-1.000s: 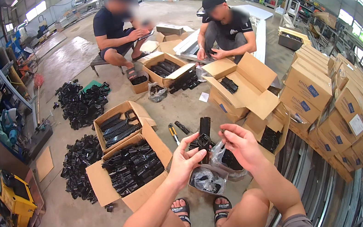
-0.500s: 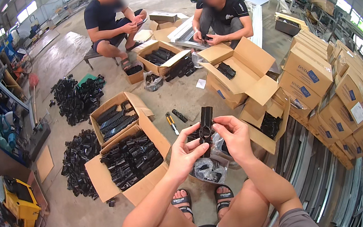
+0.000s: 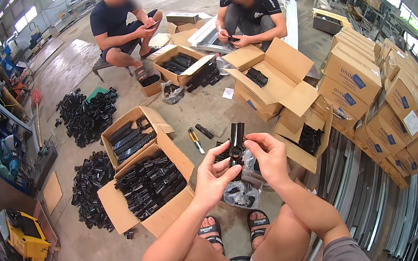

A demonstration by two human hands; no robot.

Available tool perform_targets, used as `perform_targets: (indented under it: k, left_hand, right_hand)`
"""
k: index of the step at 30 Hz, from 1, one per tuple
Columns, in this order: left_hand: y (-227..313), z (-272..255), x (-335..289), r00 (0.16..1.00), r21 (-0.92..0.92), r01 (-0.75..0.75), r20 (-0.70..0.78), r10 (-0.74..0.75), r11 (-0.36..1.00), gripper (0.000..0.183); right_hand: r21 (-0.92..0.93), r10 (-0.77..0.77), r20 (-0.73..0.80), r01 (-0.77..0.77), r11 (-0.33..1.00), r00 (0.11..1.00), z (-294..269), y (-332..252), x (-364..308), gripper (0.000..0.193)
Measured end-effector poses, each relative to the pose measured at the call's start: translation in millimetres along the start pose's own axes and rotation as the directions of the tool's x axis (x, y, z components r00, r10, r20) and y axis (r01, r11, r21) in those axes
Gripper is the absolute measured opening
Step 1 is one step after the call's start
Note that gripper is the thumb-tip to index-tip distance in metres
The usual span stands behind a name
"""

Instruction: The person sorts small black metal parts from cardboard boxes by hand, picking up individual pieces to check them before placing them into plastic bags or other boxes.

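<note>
Upright in front of me is a black connector piece (image 3: 237,133), long and glossy, with a round ring-like middle. My left hand (image 3: 214,176) grips its lower part from the left, fingers and thumb closed on it. From the right, the thumb and fingertips of my right hand (image 3: 270,158) pinch its side near the ring. Below my hands sit clear plastic bags (image 3: 240,195) with small dark parts inside, partly hidden. A yellow-and-black utility knife (image 3: 196,142) lies on the floor beyond my left hand, beside a small black piece (image 3: 204,131).
On the left stand open cartons (image 3: 114,210) of black parts, with loose black heaps (image 3: 91,184) beside them. Open cartons (image 3: 304,160) also stand to the right, before stacked closed boxes (image 3: 348,79) and metal profiles (image 3: 345,186). Two people (image 3: 125,30) (image 3: 251,15) sit or crouch ahead.
My hands keep nearly the same hold, while the connector's ring appears slightly turned. The view has shifted a little. The person at far left has brought their hands lower.
</note>
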State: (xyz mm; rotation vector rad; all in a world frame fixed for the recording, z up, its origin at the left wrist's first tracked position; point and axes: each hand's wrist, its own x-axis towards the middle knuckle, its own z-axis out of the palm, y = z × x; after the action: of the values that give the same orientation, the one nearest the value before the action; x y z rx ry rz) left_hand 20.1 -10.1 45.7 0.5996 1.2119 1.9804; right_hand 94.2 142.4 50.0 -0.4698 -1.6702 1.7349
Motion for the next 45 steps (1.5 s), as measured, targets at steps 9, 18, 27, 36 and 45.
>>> perform_targets:
  k: [9, 18, 27, 36, 45]
  left_hand:
    - [0.7, 1.8, -2.4, 1.0, 0.014, 0.006, -0.005, -0.005, 1.0, 0.06]
    - [-0.5, 3.8, -3.3, 1.0, -0.011, 0.03, 0.009, -0.03, 0.999, 0.06]
    - [0.8, 4.8, -5.3, 0.998, -0.019, 0.048, 0.033, -0.047, 0.999, 0.059]
    - [3.7, 0.9, -8.6, 0.997, 0.02, 0.051, 0.05, -0.052, 0.998, 0.061]
    - [7.1, 1.8, -8.9, 0.997, 0.01, 0.075, 0.027, -0.076, 0.997, 0.062]
  right_hand:
    - [-0.078, -0.012, 0.002, 0.012, 0.997, 1.0, 1.2, 7.4, -0.9, 0.018]
    - [-0.296, -0.112, 0.025, 0.114, 0.948, 0.993, 2.4, 1.5, -3.6, 0.028]
    - [-0.467, -0.182, 0.17, 0.242, 0.851, 0.968, -5.8, -15.5, -4.2, 0.037]
    - [-0.509, -0.113, 0.328, 0.276, 0.815, 0.938, -16.0, -15.8, -4.7, 0.031]
    - [-0.448, -0.271, 0.271, 0.37, 0.814, 0.924, -11.7, -12.3, -7.0, 0.019]
